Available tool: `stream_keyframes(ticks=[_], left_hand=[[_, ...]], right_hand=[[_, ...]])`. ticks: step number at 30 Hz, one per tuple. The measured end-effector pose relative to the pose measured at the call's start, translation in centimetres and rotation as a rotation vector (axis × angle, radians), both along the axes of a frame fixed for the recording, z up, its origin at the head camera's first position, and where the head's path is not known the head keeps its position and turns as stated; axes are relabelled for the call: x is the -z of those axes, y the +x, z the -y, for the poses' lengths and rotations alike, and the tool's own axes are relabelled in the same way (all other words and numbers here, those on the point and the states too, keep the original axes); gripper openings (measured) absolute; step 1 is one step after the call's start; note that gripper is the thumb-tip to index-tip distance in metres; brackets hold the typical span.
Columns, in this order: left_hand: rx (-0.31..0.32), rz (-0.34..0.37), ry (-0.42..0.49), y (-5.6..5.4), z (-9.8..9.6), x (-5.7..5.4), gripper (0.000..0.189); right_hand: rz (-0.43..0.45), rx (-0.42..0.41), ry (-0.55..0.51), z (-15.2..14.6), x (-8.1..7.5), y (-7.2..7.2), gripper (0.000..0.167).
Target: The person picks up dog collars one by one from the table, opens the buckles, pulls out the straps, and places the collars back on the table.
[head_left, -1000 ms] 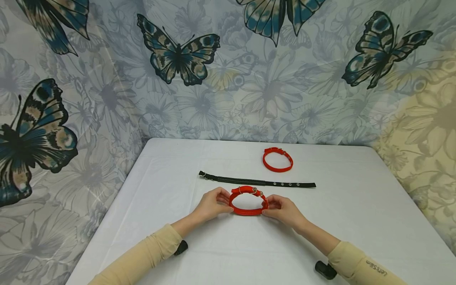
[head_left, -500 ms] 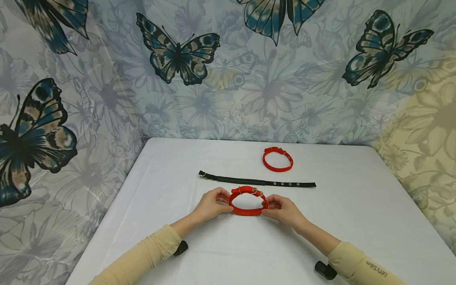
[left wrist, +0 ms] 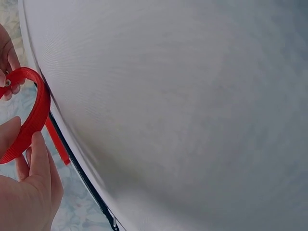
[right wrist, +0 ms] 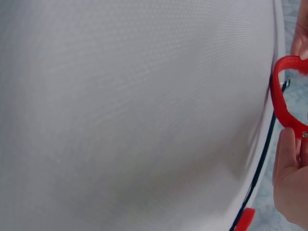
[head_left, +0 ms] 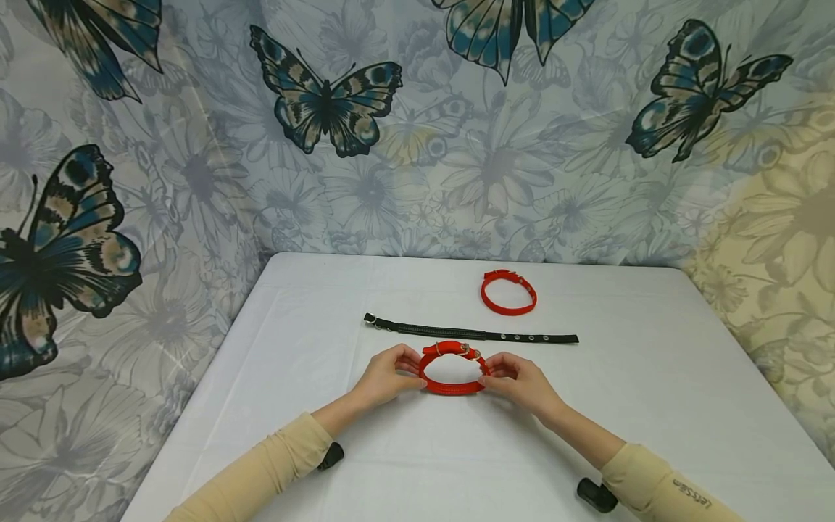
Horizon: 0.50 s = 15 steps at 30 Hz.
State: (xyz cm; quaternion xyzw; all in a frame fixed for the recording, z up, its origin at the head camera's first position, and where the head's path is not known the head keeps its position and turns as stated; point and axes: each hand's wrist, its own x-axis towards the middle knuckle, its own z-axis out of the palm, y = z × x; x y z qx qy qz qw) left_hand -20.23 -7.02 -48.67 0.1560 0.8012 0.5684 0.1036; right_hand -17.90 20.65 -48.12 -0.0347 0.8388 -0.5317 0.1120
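Observation:
A red buckled collar (head_left: 454, 389) forms a loop near the middle of the table, its metal buckle and eyelets on the far side. My left hand (head_left: 385, 373) pinches its left side between thumb and fingers. On the opposite side, my right hand (head_left: 524, 383) pinches the band near the eyelets. The left wrist view shows the collar (left wrist: 42, 103) with the left hand (left wrist: 29, 199) below it. In the right wrist view the collar (right wrist: 278, 96) is partly cut off by the frame edge, above the right hand (right wrist: 291, 192).
Just beyond the hands a black collar (head_left: 450, 333) lies unbuckled and straight across the white table (head_left: 313, 290). Farther back lies a second red collar (head_left: 509, 312), also closed in a loop. Patterned butterfly cloth (head_left: 417, 203) hangs behind and beside the table.
My right thumb and fingers have shifted slightly up along the collar's right side. The left hand and the other collars look unmoved.

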Motion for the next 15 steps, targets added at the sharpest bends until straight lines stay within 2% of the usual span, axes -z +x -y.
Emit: stream_keyframes(ticks=[10, 15], left_hand=[[0.002, 0.014, 0.044, -0.25, 0.15, -0.37, 0.033], [0.0, 0.018, 0.03, -0.25, 0.18, -0.74, 0.03]], right_hand=[[-0.002, 0.008, -0.024, -0.12, -0.31, 0.16, 0.03], [-0.004, 0.009, -0.02, -0.12, -0.07, 0.04, 0.029]])
